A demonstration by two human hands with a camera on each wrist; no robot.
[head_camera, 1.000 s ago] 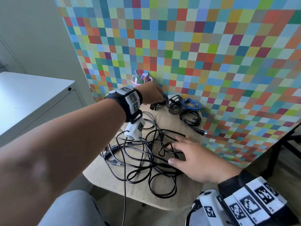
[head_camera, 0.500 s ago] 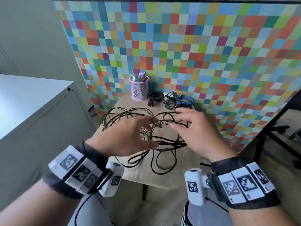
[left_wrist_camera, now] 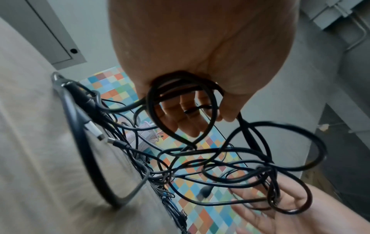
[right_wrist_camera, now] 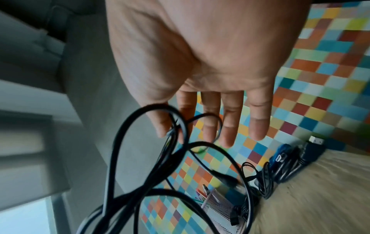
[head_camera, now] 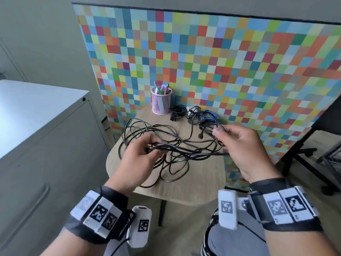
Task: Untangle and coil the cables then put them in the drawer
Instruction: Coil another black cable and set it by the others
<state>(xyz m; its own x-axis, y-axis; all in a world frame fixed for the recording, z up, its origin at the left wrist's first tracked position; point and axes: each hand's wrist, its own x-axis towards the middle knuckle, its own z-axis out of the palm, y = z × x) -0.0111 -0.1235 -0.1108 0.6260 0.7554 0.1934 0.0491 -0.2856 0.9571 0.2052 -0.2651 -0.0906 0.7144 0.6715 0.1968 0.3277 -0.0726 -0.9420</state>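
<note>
A tangle of black cables hangs partly lifted above the small wooden table, with its lower loops still lying on the top. My left hand grips a bunch of strands on the left side; in the left wrist view the left hand has its fingers curled round several loops of cable. My right hand holds the right side. In the right wrist view the right hand pinches a strand between thumb and forefinger, the other fingers straight. A loose plug dangles between my hands.
At the back of the table stand a pink mesh pen cup, a small black coil and a blue and black cable bundle. A grey cabinet with a handle is at the left, a chequered panel behind, a chair base at the right.
My left hand has come back from the rear of the table. Both hands have taken hold of the tangle, raised it and drawn it apart sideways.
</note>
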